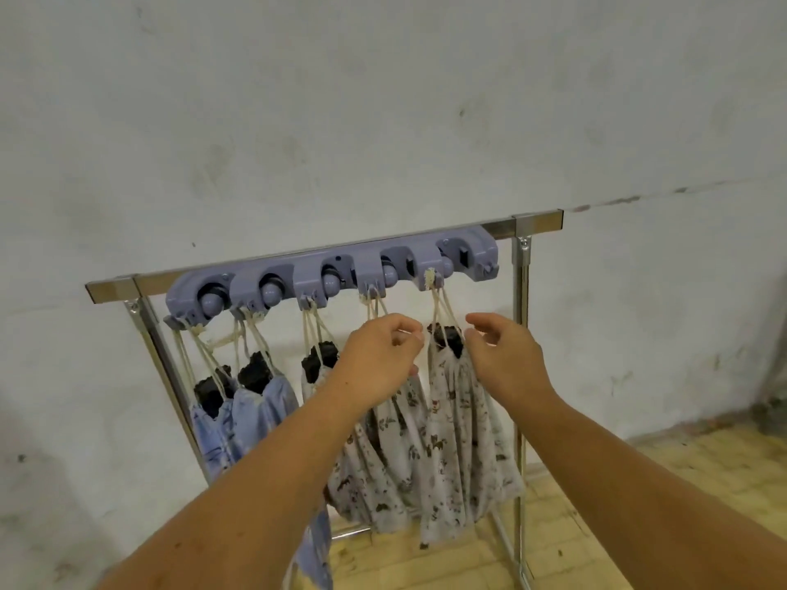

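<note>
At the right end of the purple hook rail (332,276), the floral drawstring bag (462,419) hangs from a hook by its pale cord (438,310). Cloth is white with a small brown print. Its dark ruffled neck (445,340) is gathered tight, and the body falls in long loose folds with the bottom off the floor.

Left hand (383,355) sits just left of the neck, fingers curled in toward it; cannot tell whether they pinch cord or cloth. Right hand (506,355) sits just right of the neck, thumb and fingers apart and loosely bent, fingertips at the dark ruffle, gripping nothing that shows.

Around: a second floral bag (383,466) hangs on the next hook left, touching the first, its neck hidden behind the left hand. Further left is a third floral bag (313,379), then two blue bags (264,402), one to a hook. The left forearm crosses in front of the lower folds of the middle bags.

Edges: the rail sits on the top bar (536,221) of a steel rack. The right upright (520,334) stands just beyond the right hand. A stained pale wall (383,100) stands behind the rack. The wooden floor (660,483) lies open to the right of the upright.
</note>
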A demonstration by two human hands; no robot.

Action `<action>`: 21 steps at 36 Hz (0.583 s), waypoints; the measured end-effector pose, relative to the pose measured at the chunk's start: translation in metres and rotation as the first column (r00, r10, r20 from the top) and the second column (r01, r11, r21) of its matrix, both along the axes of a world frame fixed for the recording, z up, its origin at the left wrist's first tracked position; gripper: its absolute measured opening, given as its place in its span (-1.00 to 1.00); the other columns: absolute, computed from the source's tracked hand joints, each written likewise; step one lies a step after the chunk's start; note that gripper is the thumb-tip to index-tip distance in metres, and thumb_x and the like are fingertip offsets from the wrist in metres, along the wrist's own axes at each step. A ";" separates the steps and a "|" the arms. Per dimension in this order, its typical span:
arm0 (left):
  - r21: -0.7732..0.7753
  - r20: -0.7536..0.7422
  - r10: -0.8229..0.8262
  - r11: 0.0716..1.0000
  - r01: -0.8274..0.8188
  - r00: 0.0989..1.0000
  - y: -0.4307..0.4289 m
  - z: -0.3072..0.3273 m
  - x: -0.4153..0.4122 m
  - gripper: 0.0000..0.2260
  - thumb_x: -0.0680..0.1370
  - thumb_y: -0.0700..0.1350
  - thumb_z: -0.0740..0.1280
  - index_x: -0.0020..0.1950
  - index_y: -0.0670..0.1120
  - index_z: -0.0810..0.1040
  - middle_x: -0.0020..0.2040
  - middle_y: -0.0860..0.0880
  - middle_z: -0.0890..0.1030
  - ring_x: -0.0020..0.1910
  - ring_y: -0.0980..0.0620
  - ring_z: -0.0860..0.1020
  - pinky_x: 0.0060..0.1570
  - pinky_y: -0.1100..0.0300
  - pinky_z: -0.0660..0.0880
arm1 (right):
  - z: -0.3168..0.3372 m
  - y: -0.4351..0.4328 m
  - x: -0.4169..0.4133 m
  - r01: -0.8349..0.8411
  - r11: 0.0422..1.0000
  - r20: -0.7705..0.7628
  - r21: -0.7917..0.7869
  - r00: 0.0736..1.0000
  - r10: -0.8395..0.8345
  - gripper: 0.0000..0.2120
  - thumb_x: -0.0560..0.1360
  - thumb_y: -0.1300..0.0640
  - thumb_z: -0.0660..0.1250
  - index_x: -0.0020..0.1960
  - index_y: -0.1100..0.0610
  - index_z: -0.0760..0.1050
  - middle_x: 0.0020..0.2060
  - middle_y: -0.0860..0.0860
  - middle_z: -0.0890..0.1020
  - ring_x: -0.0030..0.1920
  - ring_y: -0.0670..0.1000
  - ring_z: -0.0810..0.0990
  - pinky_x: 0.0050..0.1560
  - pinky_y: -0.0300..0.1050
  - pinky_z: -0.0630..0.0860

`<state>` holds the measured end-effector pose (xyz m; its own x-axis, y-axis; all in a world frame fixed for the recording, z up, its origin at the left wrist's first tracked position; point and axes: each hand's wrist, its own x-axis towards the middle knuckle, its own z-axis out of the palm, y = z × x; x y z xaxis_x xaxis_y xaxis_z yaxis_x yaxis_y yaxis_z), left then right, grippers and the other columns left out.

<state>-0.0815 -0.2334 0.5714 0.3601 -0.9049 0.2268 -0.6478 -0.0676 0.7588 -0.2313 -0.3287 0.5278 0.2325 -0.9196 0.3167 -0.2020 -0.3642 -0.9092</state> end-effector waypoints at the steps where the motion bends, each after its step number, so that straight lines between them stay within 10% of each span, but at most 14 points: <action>1: 0.008 -0.021 -0.003 1.000 0.003 1.000 0.005 -0.006 0.002 -0.84 0.68 0.00 0.28 0.22 0.07 0.60 -0.03 0.08 0.70 -0.21 0.17 0.69 -0.03 0.06 0.66 | -0.005 0.002 -0.003 0.003 1.000 -0.012 0.015 1.000 -0.003 -0.72 0.66 0.09 0.30 0.36 0.00 0.56 0.21 -0.08 0.62 0.25 -0.05 0.55 0.21 -0.16 0.46; 9: 0.072 -0.058 -0.025 0.997 0.029 0.998 0.048 -0.037 0.016 -0.85 0.69 -0.05 0.28 0.19 0.07 0.61 -0.01 0.04 0.72 -0.18 0.15 0.70 -0.15 0.30 0.57 | -0.041 0.028 -0.016 0.073 0.988 0.076 0.138 0.994 -0.084 -0.95 0.61 0.05 0.37 0.06 -0.05 0.60 -0.04 -0.12 0.67 -0.03 -0.14 0.63 -0.14 -0.29 0.48; 21: 0.123 -0.055 -0.051 0.991 0.057 0.997 0.113 -0.097 0.026 -0.86 0.69 -0.07 0.29 0.09 0.10 0.64 -0.06 0.11 0.72 -0.21 0.15 0.69 -0.18 0.25 0.59 | -0.111 0.105 -0.003 -0.083 0.977 -0.015 0.196 0.996 0.088 -0.95 0.60 0.05 0.40 -0.03 -0.05 0.62 -0.18 -0.10 0.68 -0.16 -0.09 0.64 -0.15 -0.24 0.55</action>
